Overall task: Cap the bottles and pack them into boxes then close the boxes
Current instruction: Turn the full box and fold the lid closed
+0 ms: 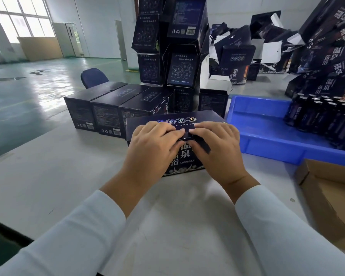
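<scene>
A dark printed box (203, 117) stands on the white table (58, 182) in front of me, its lid folded down. Both my hands lie on its near top edge. My left hand (153, 144) presses the lid with fingers reaching right. My right hand (219, 144) meets it at the middle, fingers curled over the small front lid tab (202, 145), which sticks out at the front face. Several dark bottles (325, 116) with pale tops stand in a blue tray (267, 136) at the right. The box's contents are hidden.
Three shut dark boxes (112, 108) stand in a row behind the one I hold. A tall stack of boxes (173, 46) rises behind them. Open boxes (247, 46) lie heaped at the back right. A brown cardboard carton (331, 198) sits at the right edge. A blue chair (94, 76) stands beyond the table.
</scene>
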